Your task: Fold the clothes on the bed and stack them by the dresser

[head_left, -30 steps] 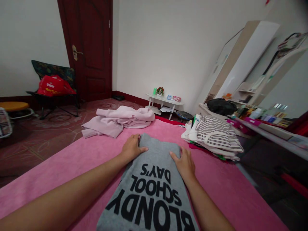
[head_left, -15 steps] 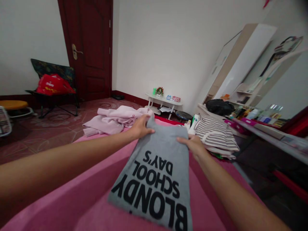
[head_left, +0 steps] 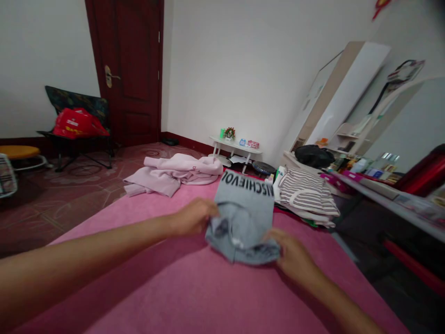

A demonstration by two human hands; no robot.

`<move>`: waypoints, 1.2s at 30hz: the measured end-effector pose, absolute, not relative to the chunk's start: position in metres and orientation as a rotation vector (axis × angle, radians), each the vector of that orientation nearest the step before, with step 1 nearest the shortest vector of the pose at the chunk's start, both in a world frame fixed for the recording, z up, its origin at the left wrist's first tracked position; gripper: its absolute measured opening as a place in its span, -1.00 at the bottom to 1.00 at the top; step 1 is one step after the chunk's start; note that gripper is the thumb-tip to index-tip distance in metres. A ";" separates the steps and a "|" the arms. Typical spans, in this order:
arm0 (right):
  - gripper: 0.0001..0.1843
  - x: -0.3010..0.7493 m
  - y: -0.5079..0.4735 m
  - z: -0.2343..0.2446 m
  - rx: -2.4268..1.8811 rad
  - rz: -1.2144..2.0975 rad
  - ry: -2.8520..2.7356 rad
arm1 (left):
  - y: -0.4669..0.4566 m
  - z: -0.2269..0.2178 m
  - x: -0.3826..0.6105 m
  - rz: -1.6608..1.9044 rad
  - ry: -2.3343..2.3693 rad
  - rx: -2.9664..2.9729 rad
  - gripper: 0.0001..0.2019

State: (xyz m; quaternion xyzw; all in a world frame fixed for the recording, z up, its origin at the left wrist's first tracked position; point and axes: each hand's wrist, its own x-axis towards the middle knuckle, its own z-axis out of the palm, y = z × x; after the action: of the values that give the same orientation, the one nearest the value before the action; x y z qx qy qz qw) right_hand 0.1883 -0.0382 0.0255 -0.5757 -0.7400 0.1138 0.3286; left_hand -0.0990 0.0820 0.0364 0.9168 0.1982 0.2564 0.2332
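Note:
A grey T-shirt [head_left: 245, 197] with black printed letters lies partly folded on the pink bed cover [head_left: 181, 287]. Its near end, with the neckline showing, is gathered up between my hands. My left hand [head_left: 200, 215] grips the left edge of that end, fingers closed and a little blurred. At the opposite edge my right hand [head_left: 288, 250] has its fingers closed on the cloth. Behind the shirt to the left rests a crumpled pale pink sweatshirt [head_left: 181, 169]. A stack of folded clothes, a striped garment [head_left: 306, 190] on top, sits to the right.
A white dressing table [head_left: 378, 195] with bottles and a black bag [head_left: 313, 156] stands along the right side. Beyond the bed is a low white table [head_left: 236, 144] with small items. A folding chair [head_left: 74, 99] holds a red bag [head_left: 79, 123] at left.
The shirt's near end has been folded back toward the far end, hiding the earlier lettering and showing other print. Both hands have come nearer, from the far end to the near one.

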 end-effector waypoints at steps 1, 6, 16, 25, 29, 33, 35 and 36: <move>-0.59 0.190 -0.050 0.012 -1.535 0.403 -1.964 | 0.071 0.023 -0.106 0.555 0.412 2.589 -0.76; -0.56 0.183 -0.054 0.037 -1.575 0.504 -1.813 | 0.054 0.040 -0.101 0.369 0.429 2.602 -0.57; -0.78 0.152 0.034 0.024 -1.571 0.319 -1.661 | 0.096 0.016 -0.013 0.819 0.842 2.477 -0.68; -0.68 0.139 0.015 -0.017 -1.690 -0.086 -1.872 | 0.121 -0.021 -0.060 0.718 1.182 2.309 -0.58; -0.70 0.142 0.018 -0.017 -1.743 -0.134 -1.881 | 0.130 -0.017 -0.064 0.510 1.058 2.326 -0.58; -0.68 0.147 0.019 -0.024 -1.780 -0.163 -1.849 | 0.126 -0.009 -0.064 0.467 1.095 2.421 -0.73; -0.68 0.152 0.018 -0.024 -1.774 -0.167 -1.830 | 0.122 0.001 -0.064 0.480 1.139 2.518 -0.71; -0.69 0.154 0.018 -0.023 -1.762 -0.171 -1.813 | 0.120 0.008 -0.065 0.491 1.155 2.565 -0.70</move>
State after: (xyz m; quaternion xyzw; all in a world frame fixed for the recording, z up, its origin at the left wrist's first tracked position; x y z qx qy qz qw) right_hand 0.1542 0.0176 -0.0225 -0.6635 -0.6827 -0.0645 0.2994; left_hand -0.0651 0.1198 0.0082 0.8891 0.4003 0.1701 0.1427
